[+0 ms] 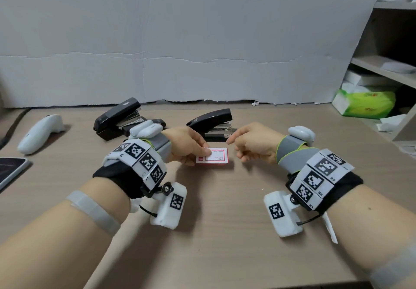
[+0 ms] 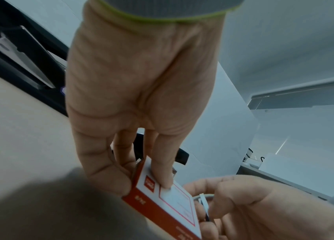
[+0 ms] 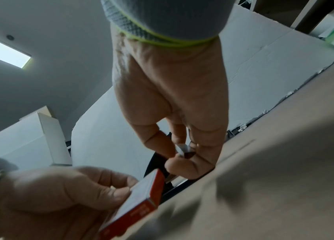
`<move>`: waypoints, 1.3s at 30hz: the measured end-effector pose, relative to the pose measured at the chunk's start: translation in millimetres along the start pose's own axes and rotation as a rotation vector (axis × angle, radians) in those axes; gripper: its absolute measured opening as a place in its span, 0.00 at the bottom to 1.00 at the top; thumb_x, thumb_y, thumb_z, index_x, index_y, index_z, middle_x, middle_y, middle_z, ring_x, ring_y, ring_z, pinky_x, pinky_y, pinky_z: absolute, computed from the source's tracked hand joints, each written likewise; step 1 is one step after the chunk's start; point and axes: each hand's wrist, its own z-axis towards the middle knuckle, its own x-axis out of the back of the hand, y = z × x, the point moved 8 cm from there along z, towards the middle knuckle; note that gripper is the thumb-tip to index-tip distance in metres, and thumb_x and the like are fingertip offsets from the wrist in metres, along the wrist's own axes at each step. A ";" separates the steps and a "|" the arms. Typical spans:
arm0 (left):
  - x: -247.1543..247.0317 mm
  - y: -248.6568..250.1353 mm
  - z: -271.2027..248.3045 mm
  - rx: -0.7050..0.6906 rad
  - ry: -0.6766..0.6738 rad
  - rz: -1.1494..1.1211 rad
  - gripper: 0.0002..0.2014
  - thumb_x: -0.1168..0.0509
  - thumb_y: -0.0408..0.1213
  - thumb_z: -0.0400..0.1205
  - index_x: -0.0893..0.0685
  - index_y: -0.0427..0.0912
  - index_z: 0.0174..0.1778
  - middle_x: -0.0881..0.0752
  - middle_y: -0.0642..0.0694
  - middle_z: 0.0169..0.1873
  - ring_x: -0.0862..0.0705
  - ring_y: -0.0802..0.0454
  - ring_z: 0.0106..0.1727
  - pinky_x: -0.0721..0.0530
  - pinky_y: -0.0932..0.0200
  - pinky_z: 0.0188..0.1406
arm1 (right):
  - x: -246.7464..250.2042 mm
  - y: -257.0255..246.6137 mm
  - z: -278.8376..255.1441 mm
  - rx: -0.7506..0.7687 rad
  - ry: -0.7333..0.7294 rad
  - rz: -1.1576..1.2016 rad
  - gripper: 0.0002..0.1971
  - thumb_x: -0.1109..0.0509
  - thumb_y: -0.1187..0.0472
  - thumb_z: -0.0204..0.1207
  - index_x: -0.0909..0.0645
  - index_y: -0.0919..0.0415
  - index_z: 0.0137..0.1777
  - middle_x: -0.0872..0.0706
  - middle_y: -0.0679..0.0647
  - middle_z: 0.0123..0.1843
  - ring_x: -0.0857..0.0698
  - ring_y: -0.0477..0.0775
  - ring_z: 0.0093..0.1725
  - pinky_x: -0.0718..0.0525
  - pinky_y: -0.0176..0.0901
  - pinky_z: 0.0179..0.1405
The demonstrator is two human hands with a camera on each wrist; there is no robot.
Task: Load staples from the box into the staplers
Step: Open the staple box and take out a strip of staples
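Left hand [image 1: 188, 145] pinches staple box [image 1: 212, 156]; right hand [image 1: 252, 142] just beside

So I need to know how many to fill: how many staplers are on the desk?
2, maybe more. One stapler sits back left, another stapler behind the hands; a dark piece beside the left one may be a third.

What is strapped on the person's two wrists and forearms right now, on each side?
Both hands, left hand and right hand, are bare. Each wrist carries a grey strap with a lime-green edge, a white pod on top, a black cuff wrapped by white blocks printed with black square markers, and a white camera box with one marker and a thin black cable. A pale translucent band circles each forearm.
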 end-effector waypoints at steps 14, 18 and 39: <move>9.9 -11.1 -7.6 0.050 0.181 -0.246 0.09 0.24 0.34 0.76 0.14 0.31 0.44 0.10 0.35 0.40 0.12 0.44 0.37 0.10 0.47 0.48 | -22.9 0.2 -4.2 -0.025 -0.124 0.042 0.09 0.31 0.70 0.75 0.24 0.62 0.34 0.35 0.50 0.22 0.39 0.47 0.19 0.46 0.33 0.19; 12.6 -13.8 -13.0 0.047 0.214 -0.395 0.11 0.23 0.31 0.74 0.14 0.28 0.45 0.12 0.33 0.39 0.13 0.44 0.35 0.08 0.49 0.41 | -24.4 0.1 -3.8 -0.023 -0.114 0.096 0.11 0.32 0.71 0.76 0.26 0.60 0.33 0.36 0.51 0.25 0.39 0.47 0.19 0.47 0.33 0.18; 13.8 -27.0 -16.3 0.093 0.148 -0.242 0.08 0.26 0.33 0.78 0.20 0.38 0.44 0.10 0.36 0.43 0.13 0.49 0.33 0.13 0.59 0.27 | -19.6 21.7 -9.9 -0.147 -0.134 0.044 0.04 0.28 0.65 0.78 0.19 0.63 0.48 0.36 0.51 0.26 0.41 0.46 0.20 0.46 0.31 0.18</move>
